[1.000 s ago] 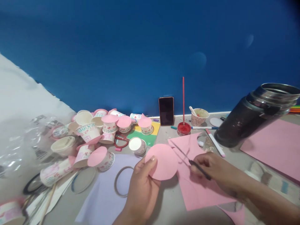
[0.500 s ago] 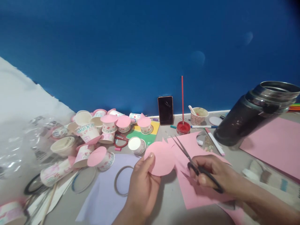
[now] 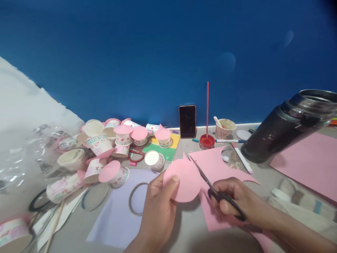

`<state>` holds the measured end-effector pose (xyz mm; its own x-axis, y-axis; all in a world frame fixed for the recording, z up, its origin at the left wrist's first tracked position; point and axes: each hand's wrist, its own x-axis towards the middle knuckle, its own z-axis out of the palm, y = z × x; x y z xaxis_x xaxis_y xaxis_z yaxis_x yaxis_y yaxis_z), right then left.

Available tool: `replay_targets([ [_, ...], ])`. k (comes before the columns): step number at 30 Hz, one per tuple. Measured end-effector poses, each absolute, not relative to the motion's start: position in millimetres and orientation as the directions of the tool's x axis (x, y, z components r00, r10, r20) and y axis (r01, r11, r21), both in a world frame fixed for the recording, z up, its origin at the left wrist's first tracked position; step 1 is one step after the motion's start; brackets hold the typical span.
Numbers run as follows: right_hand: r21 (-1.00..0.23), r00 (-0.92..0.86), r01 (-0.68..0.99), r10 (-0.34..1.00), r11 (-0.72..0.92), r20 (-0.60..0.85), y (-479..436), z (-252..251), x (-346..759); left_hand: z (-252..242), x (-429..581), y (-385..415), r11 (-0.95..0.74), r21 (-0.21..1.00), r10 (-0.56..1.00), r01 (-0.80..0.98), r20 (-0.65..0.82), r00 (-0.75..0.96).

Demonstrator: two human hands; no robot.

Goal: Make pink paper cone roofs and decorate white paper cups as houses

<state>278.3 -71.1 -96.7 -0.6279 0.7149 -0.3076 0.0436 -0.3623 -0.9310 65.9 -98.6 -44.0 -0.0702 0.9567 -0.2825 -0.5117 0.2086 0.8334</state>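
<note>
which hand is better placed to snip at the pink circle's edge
Probably the right hand: it holds the dark-handled scissors, blades beside the right edge of the pink circle. The left hand is pinching that circle.

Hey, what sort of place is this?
Probably a craft table against a blue wall: the right hand holds scissors near a pink paper disc in the left hand, and decorated paper cups are clustered leftward.
</note>
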Motion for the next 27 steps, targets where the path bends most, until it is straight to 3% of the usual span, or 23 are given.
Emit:
replay_targets([
  [5,-0.907,-0.648,0.021,0.685,-0.421,-0.333,-70.3,-92.9,277.8,-42.0,63.6,-99.6,0.239,0.863,0.958,-0.445,-0.283,-0.035],
  [11,-0.924,-0.633,0.103,0.692,-0.369,-0.347,-70.2,-92.6,278.5,-43.6,59.1,-101.2,0.240,0.893,0.963,-0.380,-0.270,-0.026],
  [27,-0.938,-0.637,0.121,0.699,-0.323,-0.324,-69.1,-91.0,280.9,-37.5,59.9,-99.5,0.270,0.870,0.948,-0.412,-0.314,-0.043],
])
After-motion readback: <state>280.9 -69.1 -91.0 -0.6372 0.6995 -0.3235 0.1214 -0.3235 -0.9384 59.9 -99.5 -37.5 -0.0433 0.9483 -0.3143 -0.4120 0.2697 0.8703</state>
